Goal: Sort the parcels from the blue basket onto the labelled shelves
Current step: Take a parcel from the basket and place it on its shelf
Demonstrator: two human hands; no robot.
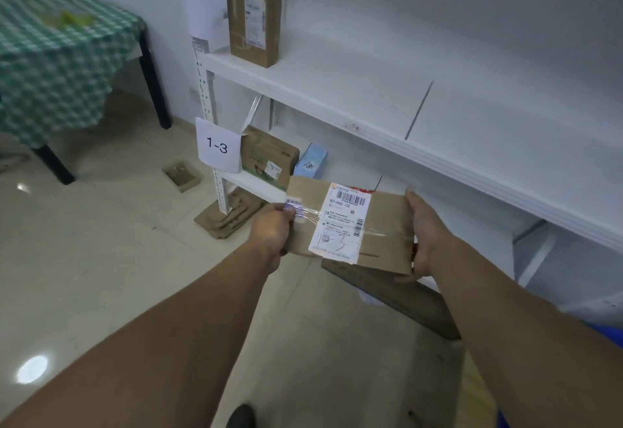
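The white shelving unit fills the right of the view. Its upper shelf carries one tall cardboard parcel standing upright at the left end. The lower shelf holds two boxes side by side, a brown box with green print and a pale blue box just to its right. At the left stands a counter draped in a green checked cloth. A blue sliver at the right edge, probably the blue basket, shows nothing of its contents. A wad of flattened cardboard lies under the foot of the shelf post, and a small open cardboard tray sits on the floor near it.

The flat brown parcel is in the air in front of the lower shelf, held level between both hands with its labelled face up. The left hand grips the taped left end, fingers curled over the edge. The right hand clasps the right end, thumb laid along the top near the far corner and fingers tucked beneath. Both forearms stretch forward. The white shipping label bears a barcode and red handwriting reading 1-3. A paper sign on the post beside the lower shelf reads 1-3 as well.
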